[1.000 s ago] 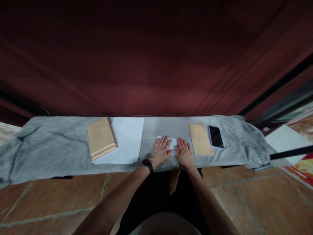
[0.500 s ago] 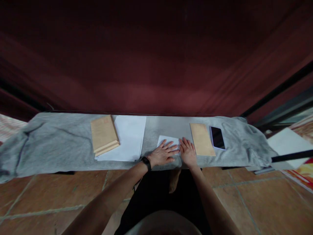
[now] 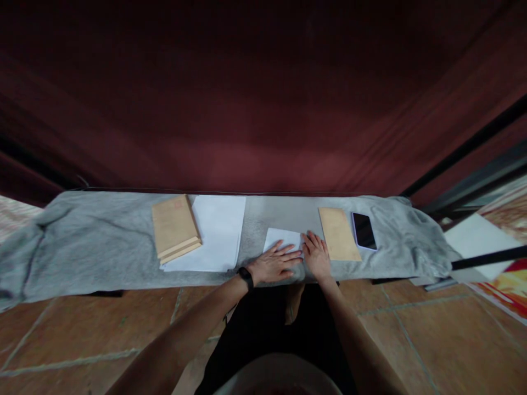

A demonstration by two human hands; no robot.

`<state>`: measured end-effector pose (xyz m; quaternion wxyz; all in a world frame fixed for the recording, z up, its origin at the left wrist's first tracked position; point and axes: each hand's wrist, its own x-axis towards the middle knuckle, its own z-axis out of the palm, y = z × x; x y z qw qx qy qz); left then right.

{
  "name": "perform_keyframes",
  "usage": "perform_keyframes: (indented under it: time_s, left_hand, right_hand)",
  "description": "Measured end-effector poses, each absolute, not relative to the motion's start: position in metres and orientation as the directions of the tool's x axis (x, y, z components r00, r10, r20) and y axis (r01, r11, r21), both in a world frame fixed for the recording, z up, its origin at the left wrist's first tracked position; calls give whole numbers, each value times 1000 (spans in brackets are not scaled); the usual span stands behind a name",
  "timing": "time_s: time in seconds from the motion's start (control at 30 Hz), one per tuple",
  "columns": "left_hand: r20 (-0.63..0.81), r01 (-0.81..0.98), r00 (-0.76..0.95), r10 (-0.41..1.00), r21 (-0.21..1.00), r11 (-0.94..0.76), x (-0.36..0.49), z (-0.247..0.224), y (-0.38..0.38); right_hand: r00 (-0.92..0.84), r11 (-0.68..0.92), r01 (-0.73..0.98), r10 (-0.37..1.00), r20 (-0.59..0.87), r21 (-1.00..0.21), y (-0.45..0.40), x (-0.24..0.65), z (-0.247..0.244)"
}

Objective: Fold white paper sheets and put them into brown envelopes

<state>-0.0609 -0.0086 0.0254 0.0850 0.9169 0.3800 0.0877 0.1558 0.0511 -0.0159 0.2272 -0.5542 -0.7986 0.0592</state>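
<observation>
A small white sheet of paper (image 3: 280,237), perhaps folded, lies on the grey cloth (image 3: 111,236). Across its lower part rests my left hand (image 3: 276,264), flat with the fingers spread; a dark band circles that wrist. My right hand (image 3: 317,255) lies at the paper's right edge, fingers extended and slightly apart. Just right of it is a single tan envelope (image 3: 338,235), flat on the cloth. The lower part of the white paper is hidden under my hands.
To the left, stacked tan envelopes (image 3: 173,225) overlap a pile of large white sheets (image 3: 222,230). A phone (image 3: 364,231) lies right of the single envelope. A dark red panel (image 3: 247,120) rises behind the cloth. Tiled floor (image 3: 144,318) shows below.
My left hand has slid slightly down and right over the paper, uncovering more of its upper part. My right hand has barely moved.
</observation>
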Motion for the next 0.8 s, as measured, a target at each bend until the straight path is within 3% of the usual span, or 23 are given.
perform_keyframes:
  time_s: [0.23,0.8]
  left_hand:
    - [105,690,700,706,155,-707,-59,22,-8]
    - [133,697,685,716,167,-697,-65,13,-12]
  right_hand:
    - [-458,518,738,855,242,-434,31,130,-16]
    - [-416,443,868,895,159,-223,38,144,-14]
